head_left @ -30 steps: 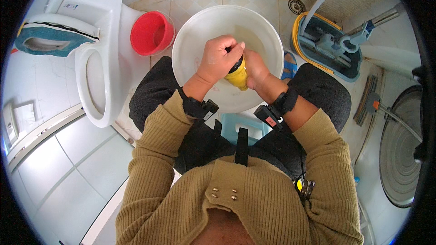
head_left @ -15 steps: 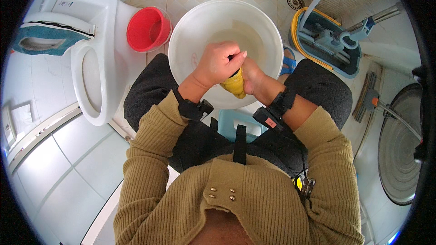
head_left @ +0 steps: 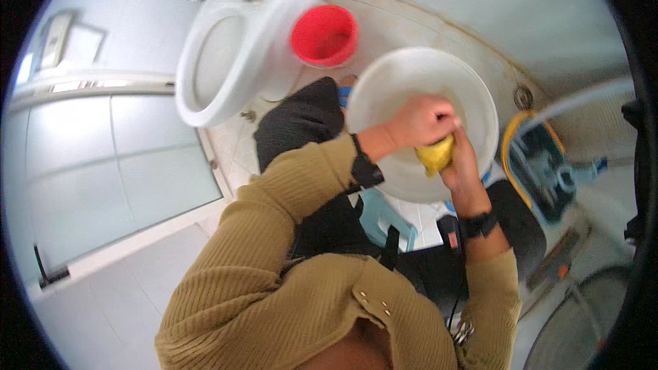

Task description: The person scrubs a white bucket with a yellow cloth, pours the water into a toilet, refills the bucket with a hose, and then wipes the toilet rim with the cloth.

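Observation:
A bunched yellow cloth point(head_left: 434, 156) hangs between my hands over a large white basin point(head_left: 368, 106). My left hand point(head_left: 425, 120) is closed in a fist round the cloth's upper end. Against the cloth's right side, my right hand point(head_left: 465, 159) is wrapped with its fingers reaching up to the left fist. The cloth bulges out below the left fist. Motion blur softens the fingers, and the part inside the grip is hidden. Pale, slightly cloudy water seems to lie in the basin.
A red bucket point(head_left: 324, 35) stands beside the white toilet point(head_left: 188, 75) at the left. To the right is a blue mop bucket point(head_left: 541, 185) with a yellow rim. A light-blue stool point(head_left: 381, 218) sits below me. A floor drain point(head_left: 523, 96) lies near the far wall.
My view has turned, so the basin and hands appear farther right and the toilet nearer the middle. Both hands still grip the yellow cloth, whose bulge looks shorter and rounder.

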